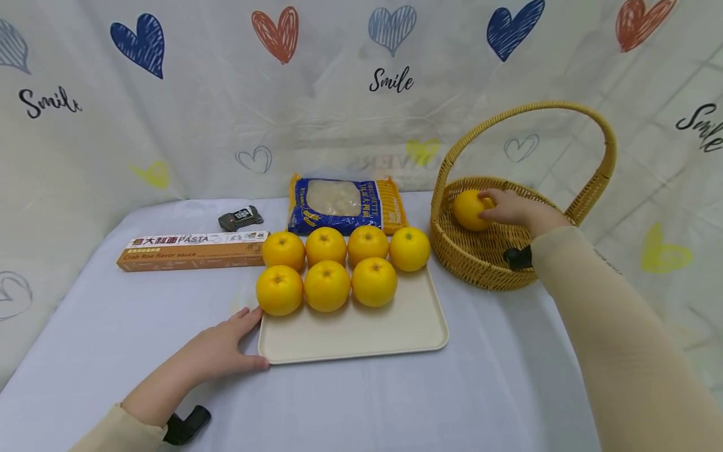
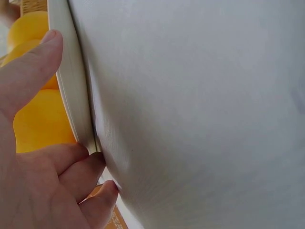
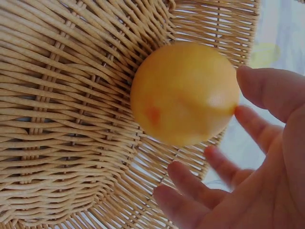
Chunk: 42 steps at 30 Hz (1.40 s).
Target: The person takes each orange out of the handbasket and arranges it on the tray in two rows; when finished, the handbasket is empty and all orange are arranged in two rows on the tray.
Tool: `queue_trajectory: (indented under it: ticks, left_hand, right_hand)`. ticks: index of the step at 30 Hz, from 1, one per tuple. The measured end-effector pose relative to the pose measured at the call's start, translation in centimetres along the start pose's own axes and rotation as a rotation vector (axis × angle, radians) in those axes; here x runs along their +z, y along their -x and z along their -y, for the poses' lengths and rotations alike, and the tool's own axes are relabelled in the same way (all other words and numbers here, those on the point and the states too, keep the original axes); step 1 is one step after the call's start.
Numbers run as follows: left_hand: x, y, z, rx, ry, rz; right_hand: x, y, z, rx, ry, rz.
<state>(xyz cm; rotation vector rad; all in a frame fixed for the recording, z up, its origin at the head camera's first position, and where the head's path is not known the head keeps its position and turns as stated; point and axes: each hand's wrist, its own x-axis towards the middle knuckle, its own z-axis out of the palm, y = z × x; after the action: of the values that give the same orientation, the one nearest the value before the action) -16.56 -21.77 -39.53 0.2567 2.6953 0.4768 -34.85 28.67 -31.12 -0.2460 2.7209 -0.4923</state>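
Observation:
An orange (image 1: 472, 210) rests inside the wicker basket (image 1: 469, 269) against its wall. Beside it is my right hand (image 1: 508, 208); in the right wrist view the thumb and index fingertip meet only one edge of the orange (image 3: 183, 95), and the other fingers are spread loosely. Several more oranges (image 1: 327, 286) stand in two rows on a cream tray (image 1: 356, 339). My left hand (image 1: 217, 348) touches the tray's near left corner, thumb by the front edge and fingers along the left side. In the left wrist view its fingertips meet the tray rim (image 2: 71, 90).
Behind the tray lies a blue and yellow pasta bag (image 1: 347, 204). A long pasta box (image 1: 192, 252) sits to the left, with a small dark packet (image 1: 241, 218) behind it. The basket's tall handle (image 1: 525, 110) arches over its opening. A white cloth (image 1: 497, 376) covers the table.

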Motion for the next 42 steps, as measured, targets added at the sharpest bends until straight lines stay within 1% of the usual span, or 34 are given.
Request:
queue_trajectory:
  ticks: [5,10,17,20,24,26,31,33,35,39,42]
  left_hand:
    - [0.0,0.0,0.0,-0.002,0.001,0.002]
    - [0.0,-0.1,0.0,-0.008,0.003,0.002]
    - [0.0,0.0,0.0,0.002,-0.001,-0.001]
    - [0.0,-0.1,0.0,-0.005,0.000,-0.003]
    - [0.0,-0.2,0.1,-0.003,0.002,-0.004]
    - [0.0,-0.2,0.1,-0.004,0.003,-0.002]
    - [-0.1,-0.2,0.0,-0.009,-0.001,0.004]
    - [-0.1,-0.3,0.0,-0.011,-0.001,0.005]
    - [-0.1,-0.3,0.0,-0.011,-0.004,0.008]
    - [-0.2,-0.2,0.0,-0.012,-0.008,0.011]
    - [-0.2,-0.1,-0.1,-0.012,-0.004,0.015]
  right_hand:
    - [0.0,0.1,0.4,-0.054,-0.015,-0.023]
    - [0.0,0.2,0.9,-0.050,-0.004,-0.019]
    - [-0.1,-0.3,1.6,-0.086,0.027,-0.070]
    - [-0.1,-0.4,1.9,-0.085,0.057,-0.050]
    - [0.0,-0.4,2.1,-0.062,0.088,-0.023]
    - [0.0,-0.4,2.1,-0.070,0.073,-0.026]
    - [0.3,-0.5,2.1,-0.106,-0.016,-0.018]
    - [0.4,-0.5,2.0,-0.109,-0.027,-0.006]
    - [0.4,-0.4,2.0,-0.097,-0.004,0.012]
    - [0.4,-0.4,2.1,-0.068,0.086,0.071]
    - [0.5,-0.2,2.1,-0.081,0.132,0.089]
